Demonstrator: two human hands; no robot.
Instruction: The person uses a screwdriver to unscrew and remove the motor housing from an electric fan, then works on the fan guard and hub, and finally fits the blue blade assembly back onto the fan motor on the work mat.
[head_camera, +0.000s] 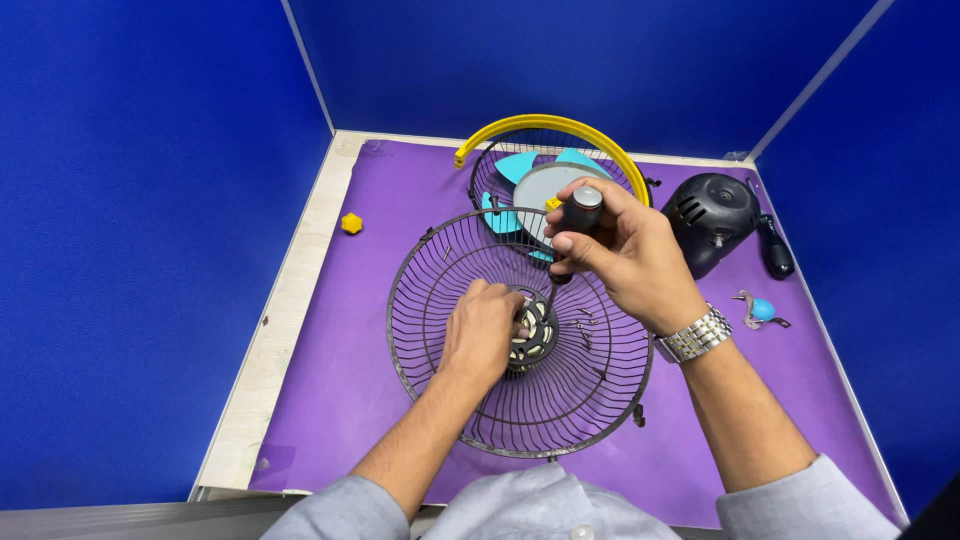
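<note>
On purple mat (380, 400), left fingers (497, 300) pressing grille hub (535, 330), right fingers (572, 243) pinching screwdriver (575, 225), motor housing (712, 215) nearby

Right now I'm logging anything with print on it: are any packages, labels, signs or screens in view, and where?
None show: no package, label, sign or screen.
Left hand: on the hub of the black wire grille lying on the purple mat.
Right hand: holds a screwdriver upright over the hub.
Black motor housing: at the right, unmarked as far as can be seen.
</note>
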